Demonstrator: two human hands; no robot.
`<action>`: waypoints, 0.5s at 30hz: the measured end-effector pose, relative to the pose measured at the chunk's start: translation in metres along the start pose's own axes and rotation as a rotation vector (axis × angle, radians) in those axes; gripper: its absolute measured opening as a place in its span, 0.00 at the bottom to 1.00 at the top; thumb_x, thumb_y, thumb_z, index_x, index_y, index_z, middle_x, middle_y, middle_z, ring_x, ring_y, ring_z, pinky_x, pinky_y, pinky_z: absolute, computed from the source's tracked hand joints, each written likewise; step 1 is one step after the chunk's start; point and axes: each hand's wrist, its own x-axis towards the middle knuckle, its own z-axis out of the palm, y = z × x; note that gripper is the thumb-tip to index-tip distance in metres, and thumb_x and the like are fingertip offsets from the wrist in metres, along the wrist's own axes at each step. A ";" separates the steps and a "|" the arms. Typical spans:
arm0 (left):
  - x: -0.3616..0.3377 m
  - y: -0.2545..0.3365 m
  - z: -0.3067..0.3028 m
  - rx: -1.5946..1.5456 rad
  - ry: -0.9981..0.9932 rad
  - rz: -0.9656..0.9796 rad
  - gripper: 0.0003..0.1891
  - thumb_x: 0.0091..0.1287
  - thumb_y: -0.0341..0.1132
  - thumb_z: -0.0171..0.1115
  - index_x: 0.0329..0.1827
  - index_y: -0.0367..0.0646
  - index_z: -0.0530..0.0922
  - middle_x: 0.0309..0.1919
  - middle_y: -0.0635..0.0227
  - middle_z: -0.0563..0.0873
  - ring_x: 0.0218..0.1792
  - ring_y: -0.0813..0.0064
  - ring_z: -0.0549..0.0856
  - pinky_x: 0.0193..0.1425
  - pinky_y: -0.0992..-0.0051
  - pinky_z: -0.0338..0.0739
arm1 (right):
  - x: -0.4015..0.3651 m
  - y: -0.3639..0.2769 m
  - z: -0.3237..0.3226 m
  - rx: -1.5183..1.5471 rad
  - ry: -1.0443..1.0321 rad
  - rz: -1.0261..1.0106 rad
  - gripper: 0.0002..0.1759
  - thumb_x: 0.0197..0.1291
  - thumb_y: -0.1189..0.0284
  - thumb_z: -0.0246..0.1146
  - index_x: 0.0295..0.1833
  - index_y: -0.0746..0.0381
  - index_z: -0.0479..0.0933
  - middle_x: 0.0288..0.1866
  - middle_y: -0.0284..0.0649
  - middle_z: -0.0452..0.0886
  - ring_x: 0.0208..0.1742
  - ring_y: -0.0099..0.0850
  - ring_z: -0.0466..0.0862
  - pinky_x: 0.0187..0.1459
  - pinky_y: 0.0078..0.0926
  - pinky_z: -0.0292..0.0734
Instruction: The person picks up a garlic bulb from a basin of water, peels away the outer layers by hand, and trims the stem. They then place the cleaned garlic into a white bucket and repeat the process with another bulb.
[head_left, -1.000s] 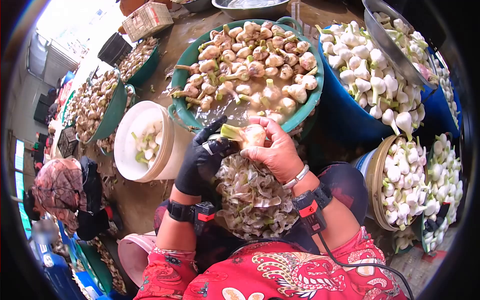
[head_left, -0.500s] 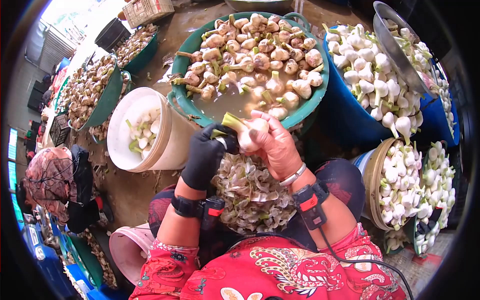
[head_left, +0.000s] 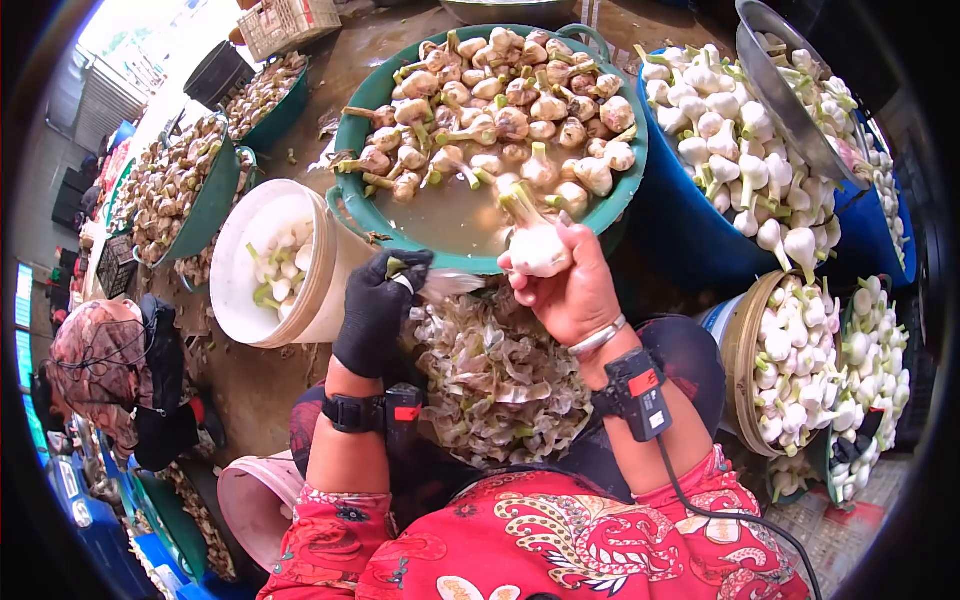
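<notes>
My bare right hand (head_left: 572, 285) holds a white garlic bulb (head_left: 540, 250) with its green stem up, at the near rim of a green basin (head_left: 350, 142). In the basin, unpeeled garlic (head_left: 510, 123) sits in cloudy water. My left hand (head_left: 372, 310), in a black glove, is closed on a strip of garlic skin (head_left: 450, 284) that trails toward the right. The two hands are apart. Below them lies a heap of loose peelings (head_left: 500, 385) between my knees.
A white bucket (head_left: 322, 262) with peeled garlic stands left. Blue tubs (head_left: 668, 215) and another bucket (head_left: 742, 370) of white bulbs are right. A pink bucket (head_left: 250, 500) is lower left. A person in a patterned head cover (head_left: 100, 360) is at far left.
My hands have moved apart, the left toward the left and the right slightly right. The bulb has left my gloved hand, and a strip of skin now trails from that hand.
</notes>
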 end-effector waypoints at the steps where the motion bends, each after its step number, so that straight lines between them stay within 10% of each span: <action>1: 0.006 -0.013 -0.009 0.375 0.070 0.067 0.11 0.63 0.27 0.60 0.49 0.37 0.81 0.43 0.60 0.86 0.45 0.74 0.82 0.53 0.71 0.76 | -0.002 -0.002 0.001 0.002 -0.002 0.000 0.27 0.64 0.51 0.52 0.54 0.64 0.70 0.39 0.49 0.81 0.31 0.32 0.82 0.28 0.20 0.74; 3: 0.007 -0.029 -0.015 0.772 0.062 0.305 0.15 0.63 0.28 0.62 0.53 0.39 0.79 0.42 0.58 0.85 0.45 0.73 0.82 0.51 0.72 0.76 | -0.004 -0.005 0.006 -0.033 -0.078 0.142 0.28 0.65 0.51 0.50 0.53 0.65 0.70 0.40 0.50 0.81 0.32 0.34 0.84 0.27 0.21 0.75; 7: -0.009 0.016 0.005 -0.176 -0.092 -0.043 0.26 0.60 0.27 0.66 0.63 0.38 0.73 0.44 0.68 0.82 0.45 0.77 0.81 0.51 0.78 0.76 | -0.007 -0.001 0.009 -0.430 0.016 0.028 0.23 0.60 0.62 0.60 0.56 0.62 0.66 0.43 0.48 0.81 0.33 0.32 0.84 0.26 0.21 0.75; 15: -0.013 0.011 0.027 0.462 -0.289 0.217 0.20 0.59 0.27 0.66 0.56 0.38 0.79 0.43 0.68 0.84 0.46 0.73 0.81 0.53 0.72 0.74 | 0.004 0.009 -0.005 -1.068 0.063 -0.279 0.26 0.45 0.64 0.73 0.49 0.61 0.73 0.41 0.41 0.82 0.41 0.30 0.82 0.45 0.29 0.78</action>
